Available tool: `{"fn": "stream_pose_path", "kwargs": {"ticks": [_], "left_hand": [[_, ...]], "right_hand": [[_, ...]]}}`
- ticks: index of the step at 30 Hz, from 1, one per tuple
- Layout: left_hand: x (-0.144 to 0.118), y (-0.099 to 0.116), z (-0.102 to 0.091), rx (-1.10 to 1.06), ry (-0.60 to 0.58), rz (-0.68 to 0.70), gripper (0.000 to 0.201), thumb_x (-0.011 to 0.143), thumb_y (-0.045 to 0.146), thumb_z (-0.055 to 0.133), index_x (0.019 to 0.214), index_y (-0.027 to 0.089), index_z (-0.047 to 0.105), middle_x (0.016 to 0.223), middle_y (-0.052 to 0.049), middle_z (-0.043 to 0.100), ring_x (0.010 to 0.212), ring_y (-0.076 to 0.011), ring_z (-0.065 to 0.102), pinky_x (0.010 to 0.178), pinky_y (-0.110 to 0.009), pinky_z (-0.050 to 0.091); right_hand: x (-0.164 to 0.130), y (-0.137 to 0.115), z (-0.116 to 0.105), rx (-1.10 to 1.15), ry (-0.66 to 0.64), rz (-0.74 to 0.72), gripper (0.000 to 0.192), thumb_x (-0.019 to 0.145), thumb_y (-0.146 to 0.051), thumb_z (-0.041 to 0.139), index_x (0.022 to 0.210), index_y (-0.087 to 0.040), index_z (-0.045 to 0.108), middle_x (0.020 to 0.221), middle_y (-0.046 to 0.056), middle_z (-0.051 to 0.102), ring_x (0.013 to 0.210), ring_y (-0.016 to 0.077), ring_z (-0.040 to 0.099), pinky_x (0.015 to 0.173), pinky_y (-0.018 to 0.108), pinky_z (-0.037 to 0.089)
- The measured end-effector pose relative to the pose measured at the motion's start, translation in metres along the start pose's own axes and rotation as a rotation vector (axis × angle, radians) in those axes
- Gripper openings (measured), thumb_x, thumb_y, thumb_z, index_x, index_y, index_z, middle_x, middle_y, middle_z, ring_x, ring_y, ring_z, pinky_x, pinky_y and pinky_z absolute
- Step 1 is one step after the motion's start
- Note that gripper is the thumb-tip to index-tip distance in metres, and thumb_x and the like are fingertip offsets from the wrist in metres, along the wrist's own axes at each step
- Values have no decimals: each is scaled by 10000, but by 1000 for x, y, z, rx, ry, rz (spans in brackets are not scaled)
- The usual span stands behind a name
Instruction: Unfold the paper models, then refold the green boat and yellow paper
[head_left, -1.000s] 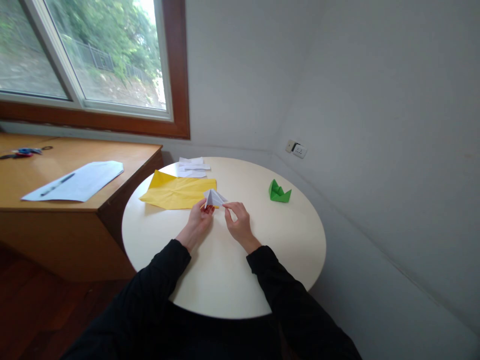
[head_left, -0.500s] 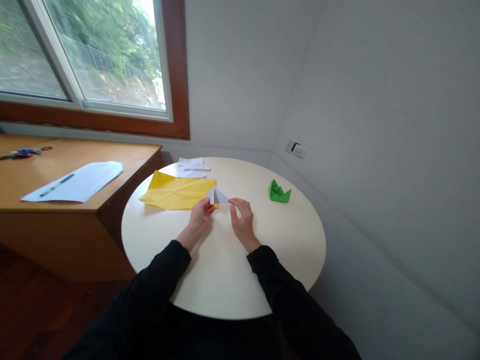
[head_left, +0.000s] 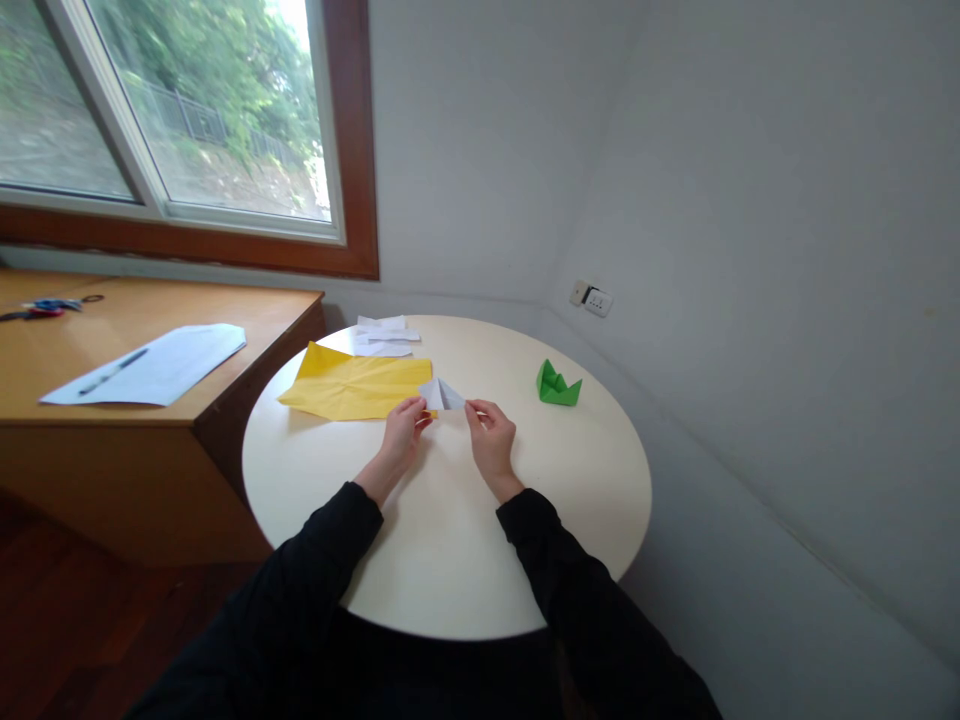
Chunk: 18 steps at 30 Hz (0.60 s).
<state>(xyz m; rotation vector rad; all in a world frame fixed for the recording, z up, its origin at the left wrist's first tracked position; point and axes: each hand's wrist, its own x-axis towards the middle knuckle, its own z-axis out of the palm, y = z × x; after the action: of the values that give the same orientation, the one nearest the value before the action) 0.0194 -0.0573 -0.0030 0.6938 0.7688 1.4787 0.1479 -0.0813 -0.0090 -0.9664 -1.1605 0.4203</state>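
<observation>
A small piece of folded white paper [head_left: 442, 396] is held above the round table, with creases running to a peak at its top. My left hand [head_left: 405, 430] pinches its left corner between thumb and fingers. At the right corner, my right hand [head_left: 491, 440] grips the paper with thumb and fingertips. Behind my left hand lies a creased sheet of yellow paper [head_left: 352, 385], partly covered by the hand and the white paper. A green folded paper boat [head_left: 558, 384] stands to the right, apart from both hands.
The round white table [head_left: 442, 560] carries several white paper pieces [head_left: 386, 337] at its back left. Beside it, a wooden desk [head_left: 277, 320] holds white sheets [head_left: 180, 365], a pen [head_left: 112, 372] and scissors [head_left: 49, 306]. Walls stand behind and to the right.
The folded white paper has shifted slightly right and down. My right hand has moved a little right, its fingers now more curled at the paper's corner.
</observation>
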Motion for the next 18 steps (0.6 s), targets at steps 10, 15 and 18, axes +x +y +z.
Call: {"fn": "stream_pose_path", "kwargs": {"ticks": [10,15,18], "left_hand": [[1,-5,0,116,-50,25,132,618,203,704,645,141,591,627,-11,586,573,-97,538,605,-229,443],[0,-4,2,120,-49,37,381,675,296,697,1000,181,533,756,-7,592,673,-119,587,726,-303,484],[-1,-3,3,140,-72,57,533,676,316,701,1136,226,445,791,6,573,728,-124,593,783,-332,479]], "right_hand": [[5,12,0,65,68,95,167,692,-286,627,759,-134,638,739,78,681,681,186,641,690,357,542],[2,4,1,62,41,58,142,694,-268,629,757,-142,634,750,55,663,716,173,629,713,334,534],[0,-1,1,55,9,18,109,704,-253,628,748,-153,632,762,41,641,743,166,618,719,315,530]]}}
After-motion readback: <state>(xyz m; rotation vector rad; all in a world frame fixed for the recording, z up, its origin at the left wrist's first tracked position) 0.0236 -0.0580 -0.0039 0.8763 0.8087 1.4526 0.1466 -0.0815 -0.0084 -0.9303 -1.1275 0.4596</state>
